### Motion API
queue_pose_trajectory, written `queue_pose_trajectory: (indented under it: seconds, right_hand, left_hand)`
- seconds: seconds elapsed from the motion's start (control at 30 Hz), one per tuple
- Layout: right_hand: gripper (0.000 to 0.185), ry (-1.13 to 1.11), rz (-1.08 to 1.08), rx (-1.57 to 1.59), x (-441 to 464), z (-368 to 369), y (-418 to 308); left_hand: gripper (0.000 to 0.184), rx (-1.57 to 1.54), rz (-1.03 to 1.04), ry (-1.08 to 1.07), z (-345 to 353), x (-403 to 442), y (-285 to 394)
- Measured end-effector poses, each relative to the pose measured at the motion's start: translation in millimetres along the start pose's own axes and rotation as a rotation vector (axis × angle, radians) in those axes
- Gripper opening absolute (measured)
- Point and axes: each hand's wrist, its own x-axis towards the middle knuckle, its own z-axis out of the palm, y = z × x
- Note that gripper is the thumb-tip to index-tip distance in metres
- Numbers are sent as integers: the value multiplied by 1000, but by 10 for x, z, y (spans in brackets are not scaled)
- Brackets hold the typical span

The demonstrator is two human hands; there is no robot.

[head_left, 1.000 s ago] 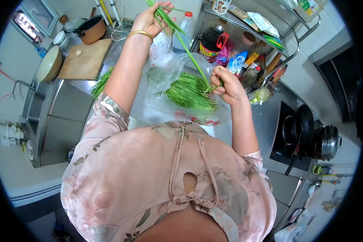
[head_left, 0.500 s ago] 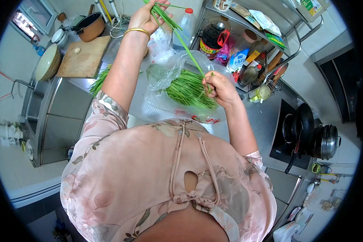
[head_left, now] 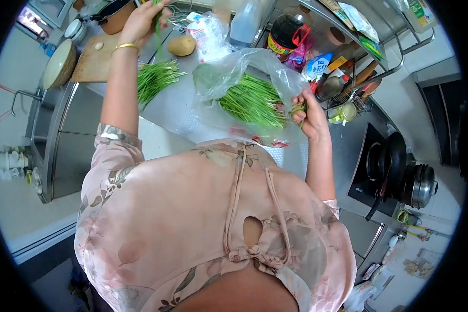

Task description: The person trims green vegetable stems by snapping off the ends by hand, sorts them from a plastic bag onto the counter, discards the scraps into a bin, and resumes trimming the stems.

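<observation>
My left hand, wearing a gold bangle, is up at the top edge, closed round green chives that hang down, blurred by motion. Below it lies a loose pile of chives on the metal counter. A larger bunch of chives rests in an open clear plastic bag in the middle. At the bag's right edge, my right hand is curled round a small yellowish-green clump, which looks like chive scraps.
A potato and a white plastic bag sit behind the chives. On the left are a cutting board, a bowl and a pot. A rack with bottles and a stove with pans stand on the right.
My left hand has moved left with its chives, above the loose pile. My right hand has drawn right and slightly down, away from the long stalk it was pinching. The potato has come into view.
</observation>
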Motion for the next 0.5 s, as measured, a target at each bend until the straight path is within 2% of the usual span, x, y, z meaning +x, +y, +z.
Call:
queue_pose_trajectory:
  seconds: [0.03, 0.13, 0.2, 0.27, 0.37, 0.47, 0.5]
  right_hand:
    - [21, 17, -27, -141, 4, -28, 83]
    - [17, -46, 107, -489, 104, -81, 321]
    - [15, -37, 114, -702, 290, -72, 522]
    - [17, 39, 63, -935, 556, -184, 758]
    - [28, 230, -250, -1491, 1253, -801, 1140]
    - [29, 490, -172, -1736, 1025, -237, 873]
    - [30, 512, -166, -1753, 1050, -251, 857]
  left_hand:
    - [23, 153, -38, 21, -130, -46, -51]
    - [26, 732, -109, 69, -706, -34, -675]
    - [30, 1044, -124, 153, -862, -156, -942]
    - [30, 1215, -163, 126, -890, -273, -1067]
    - [30, 1323, -308, 106, -994, -313, -1347]
    - [31, 1431, -328, 123, -1006, -372, -1532]
    - [32, 1487, -339, 120, -1017, -366, -1614]
